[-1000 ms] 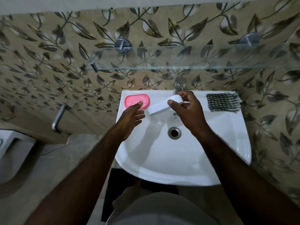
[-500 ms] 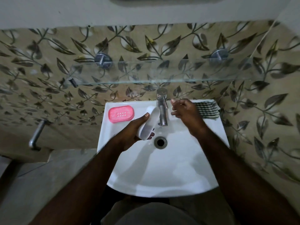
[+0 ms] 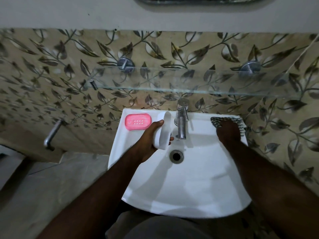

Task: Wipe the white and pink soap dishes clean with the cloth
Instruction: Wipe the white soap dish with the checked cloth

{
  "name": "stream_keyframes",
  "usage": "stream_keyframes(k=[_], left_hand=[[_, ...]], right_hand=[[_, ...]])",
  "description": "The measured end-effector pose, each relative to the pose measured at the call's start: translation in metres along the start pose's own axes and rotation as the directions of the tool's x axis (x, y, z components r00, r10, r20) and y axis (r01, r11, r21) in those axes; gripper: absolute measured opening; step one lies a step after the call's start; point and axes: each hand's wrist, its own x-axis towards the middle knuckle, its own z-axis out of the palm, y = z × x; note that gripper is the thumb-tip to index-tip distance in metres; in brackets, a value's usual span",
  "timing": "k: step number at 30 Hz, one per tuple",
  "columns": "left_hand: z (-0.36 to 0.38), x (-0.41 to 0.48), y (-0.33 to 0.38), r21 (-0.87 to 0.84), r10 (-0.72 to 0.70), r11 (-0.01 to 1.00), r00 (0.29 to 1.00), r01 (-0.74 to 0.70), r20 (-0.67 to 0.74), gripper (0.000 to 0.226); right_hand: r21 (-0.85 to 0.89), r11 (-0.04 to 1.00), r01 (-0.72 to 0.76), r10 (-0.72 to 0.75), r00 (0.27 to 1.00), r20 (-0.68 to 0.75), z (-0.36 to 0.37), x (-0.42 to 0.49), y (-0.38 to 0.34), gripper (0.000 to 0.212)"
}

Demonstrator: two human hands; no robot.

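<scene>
My left hand (image 3: 148,140) grips the white soap dish (image 3: 164,131), held on edge above the left side of the white sink (image 3: 189,183), just left of the tap. The pink soap dish (image 3: 138,121) lies flat on the sink's back left ledge, close to my left thumb. A checked dark-and-white cloth (image 3: 217,121) lies on the back right ledge. My right hand (image 3: 227,132) lies on top of the cloth and covers most of it. Its fingers are hidden from me, so the hold on the cloth is unclear.
A chrome tap (image 3: 181,123) stands at the back centre, between my hands, with the drain (image 3: 176,156) below it. A glass shelf (image 3: 189,83) juts from the leaf-patterned tiles above the sink. A metal pipe (image 3: 51,133) sticks out of the wall at left.
My right hand has moved right from beside the tap onto the cloth. The left hand keeps the white dish and has turned it more upright. The camera has moved closer.
</scene>
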Motion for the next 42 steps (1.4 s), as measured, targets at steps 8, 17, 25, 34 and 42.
stream_keyframes(k=[8, 17, 25, 34, 42], left_hand=[[0.003, -0.004, -0.001, -0.059, 0.059, 0.996, 0.998, -0.060, -0.009, 0.056], [0.003, -0.011, -0.002, -0.170, 0.075, 0.983, 0.995, -0.063, 0.065, 0.058], [-0.017, -0.021, -0.010, -0.327, 0.035, 0.945, 0.996, -0.008, 0.078, 0.052], [-0.044, -0.018, 0.007, -0.257, -0.045, 0.964, 0.994, 0.070, 0.101, 0.089], [-0.068, -0.017, 0.023, -0.092, -0.035, 0.994, 0.983, 0.052, 0.178, 0.069]], right_hand=[[0.746, 0.657, -0.110, 0.182, 0.983, -0.016, -0.082, -0.036, -0.024, 0.029], [0.742, -0.217, -0.635, -0.291, 0.767, 0.571, -0.130, -0.118, -0.076, 0.054], [0.818, -0.104, -0.565, -0.221, 0.815, 0.535, -0.105, -0.173, -0.145, 0.033], [0.896, 0.301, -0.326, -0.247, 0.881, 0.403, -0.100, -0.189, -0.204, 0.026], [0.852, 0.417, -0.317, -0.357, 0.805, 0.474, -0.095, -0.198, -0.256, 0.020]])
